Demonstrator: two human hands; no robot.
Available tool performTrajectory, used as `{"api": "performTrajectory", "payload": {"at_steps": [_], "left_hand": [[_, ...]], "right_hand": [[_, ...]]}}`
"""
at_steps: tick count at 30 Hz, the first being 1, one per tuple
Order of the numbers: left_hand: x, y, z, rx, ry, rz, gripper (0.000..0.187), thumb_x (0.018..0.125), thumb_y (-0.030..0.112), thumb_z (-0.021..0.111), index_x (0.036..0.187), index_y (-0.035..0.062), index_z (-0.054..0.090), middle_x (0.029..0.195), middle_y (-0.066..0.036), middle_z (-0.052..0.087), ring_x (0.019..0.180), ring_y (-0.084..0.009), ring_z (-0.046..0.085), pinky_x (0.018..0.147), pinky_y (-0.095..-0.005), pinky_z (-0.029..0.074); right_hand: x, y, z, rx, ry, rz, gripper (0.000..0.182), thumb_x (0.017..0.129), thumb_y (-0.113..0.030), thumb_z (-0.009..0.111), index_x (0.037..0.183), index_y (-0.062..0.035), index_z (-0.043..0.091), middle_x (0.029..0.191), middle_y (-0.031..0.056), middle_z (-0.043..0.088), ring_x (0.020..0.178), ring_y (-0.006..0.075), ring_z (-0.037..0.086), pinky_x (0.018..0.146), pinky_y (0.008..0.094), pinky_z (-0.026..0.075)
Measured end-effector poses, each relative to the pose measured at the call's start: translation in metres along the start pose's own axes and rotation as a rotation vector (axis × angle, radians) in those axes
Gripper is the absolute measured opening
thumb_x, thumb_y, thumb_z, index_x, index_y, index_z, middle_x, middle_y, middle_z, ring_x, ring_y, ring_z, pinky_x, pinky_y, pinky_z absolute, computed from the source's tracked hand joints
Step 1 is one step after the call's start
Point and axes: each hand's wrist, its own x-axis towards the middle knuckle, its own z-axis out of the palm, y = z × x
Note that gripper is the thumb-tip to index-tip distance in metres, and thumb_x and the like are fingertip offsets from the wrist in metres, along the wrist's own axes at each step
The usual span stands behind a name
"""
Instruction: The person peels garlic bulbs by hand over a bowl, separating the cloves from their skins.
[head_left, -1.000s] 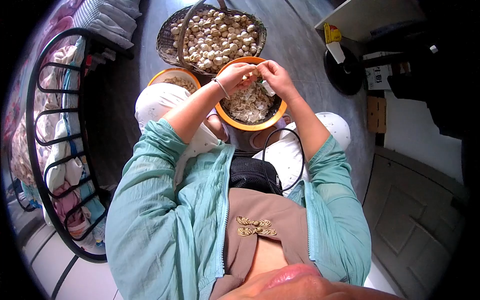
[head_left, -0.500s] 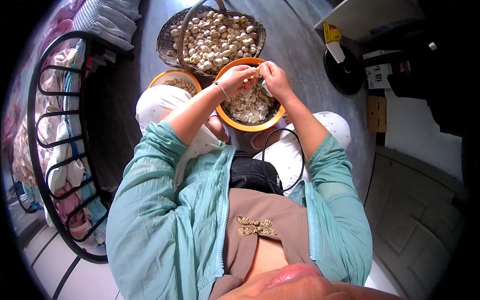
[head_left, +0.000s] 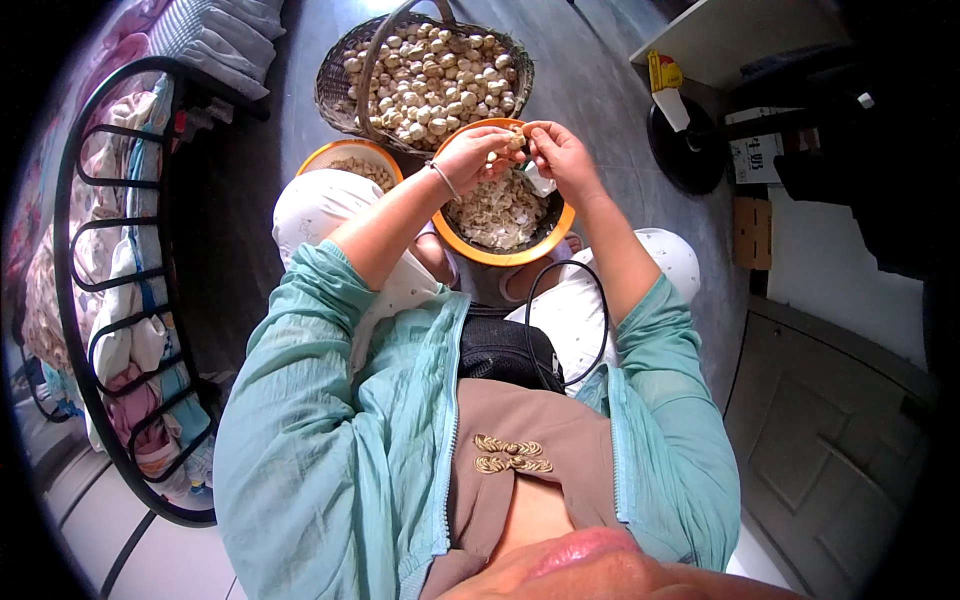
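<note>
My left hand (head_left: 476, 158), with a bracelet at the wrist, is closed around a pale, partly broken garlic bulb (head_left: 516, 139). The fingers of my right hand (head_left: 561, 158) pinch at the bulb's right side; exactly what lies under those fingertips is too small to make out. Both hands are above an orange-rimmed basin (head_left: 563, 232) with a dark inside. Papery garlic skins (head_left: 498, 212) fill much of it, and something white shows at its right edge. Beyond it, a woven basket (head_left: 333, 92) with an arched handle holds many whole garlic bulbs (head_left: 440, 75).
A smaller orange-rimmed bowl (head_left: 318, 158) of loose cloves is by my left knee. On the left runs a black metal bed frame (head_left: 75, 300) with clothes. At right are a round black base (head_left: 675, 160), a cardboard box (head_left: 752, 232) and a grey panelled door (head_left: 810, 440).
My right hand has moved slightly right and its fingers have shifted on the bulb, showing more of it. The left hand stays nearly in place, still holding the bulb.
</note>
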Motion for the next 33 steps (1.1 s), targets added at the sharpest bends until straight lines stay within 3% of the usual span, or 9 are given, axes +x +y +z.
{"api": "performTrajectory", "payload": {"at_steps": [7,9,12,17,22,24,30,32,33], "left_hand": [[0.006,-0.006,-0.007,0.184,-0.077,0.046,0.021,0.088,0.018,0.056,0.104,0.0036,0.054,0.081,-0.005,0.062,0.056,-0.0051,0.05,0.047,-0.0175,0.037],[0.007,-0.008,-0.008,0.225,-0.065,0.057,0.021,0.088,0.018,0.056,0.103,0.0034,0.054,0.081,-0.005,0.062,0.056,-0.005,0.05,0.047,-0.0176,0.037],[0.007,-0.01,-0.009,0.271,-0.065,0.073,0.021,0.088,0.02,0.056,0.101,0.0034,0.054,0.08,-0.004,0.062,0.056,-0.0045,0.049,0.047,-0.0175,0.037],[0.005,-0.006,-0.003,0.267,-0.004,-0.012,0.027,0.091,0.032,0.053,0.096,0.0057,0.055,0.074,-0.001,0.06,0.052,-0.0032,0.047,0.043,-0.017,0.034],[0.001,-0.005,-0.001,0.609,-0.031,0.013,0.036,0.094,0.041,0.043,0.09,0.0076,0.055,0.065,0.003,0.052,0.049,-0.0039,0.042,0.042,-0.0191,0.031],[0.002,-0.005,-0.001,0.674,-0.021,0.054,0.037,0.094,0.041,0.042,0.09,0.0069,0.054,0.065,0.003,0.052,0.05,-0.0046,0.042,0.043,-0.02,0.032],[0.019,-0.02,-0.021,1.032,-0.062,0.317,0.032,0.094,0.033,0.043,0.084,0.0047,0.054,0.062,0.001,0.048,0.054,-0.0089,0.044,0.049,-0.025,0.036],[0.026,-0.027,-0.028,1.365,-0.143,0.938,0.032,0.093,0.034,0.045,0.08,0.0049,0.053,0.061,0.001,0.045,0.054,-0.0093,0.043,0.049,-0.0252,0.036],[0.022,-0.025,-0.025,1.366,-0.143,0.937,0.032,0.093,0.034,0.045,0.08,0.0049,0.053,0.061,0.001,0.045,0.054,-0.0093,0.043,0.049,-0.0252,0.036]], "right_hand": [[0.005,0.006,0.003,-0.145,-0.015,-0.007,0.019,0.09,-0.023,0.055,0.095,-0.0048,0.055,0.072,-0.0008,0.057,0.056,0.0021,0.048,0.048,0.0172,0.037],[0.01,0.015,0.002,-0.296,-0.04,-0.262,0.019,0.089,-0.021,0.057,0.093,-0.0029,0.054,0.074,0.0021,0.06,0.062,0.0053,0.053,0.055,0.0208,0.043],[0.009,0.016,-0.001,-0.414,0.002,-0.27,0.018,0.087,-0.018,0.058,0.09,-0.0012,0.053,0.075,0.0038,0.06,0.065,0.0078,0.056,0.061,0.0237,0.046],[0.008,0.016,0.001,-0.431,0.033,-0.299,0.015,0.09,-0.017,0.054,0.091,-0.0021,0.052,0.077,0.0022,0.058,0.067,0.0071,0.053,0.06,0.0224,0.043],[0.01,0.022,0.0,-0.511,0.02,-0.293,0.014,0.092,-0.017,0.05,0.094,-0.0035,0.05,0.076,-0.0019,0.055,0.065,0.0037,0.047,0.055,0.0198,0.039],[0.007,0.02,0.003,-0.496,0.041,-0.319,0.019,0.089,-0.02,0.051,0.095,-0.0014,0.052,0.081,0.0087,0.061,0.074,0.0166,0.059,0.068,0.0308,0.047],[-0.001,0.016,0.012,-0.644,0.041,-0.52,0.016,0.092,-0.017,0.045,0.094,-0.002,0.05,0.083,0.0167,0.06,0.078,0.0306,0.06,0.069,0.0366,0.047],[-0.003,0.014,0.014,-0.662,0.057,-0.539,0.016,0.092,-0.016,0.044,0.093,-0.0021,0.05,0.083,0.0175,0.059,0.078,0.0323,0.06,0.068,0.0377,0.046],[-0.005,0.013,0.016,-0.682,0.072,-0.559,0.015,0.092,-0.016,0.042,0.092,-0.0022,0.049,0.082,0.0183,0.059,0.078,0.034,0.059,0.068,0.0389,0.046]]}}
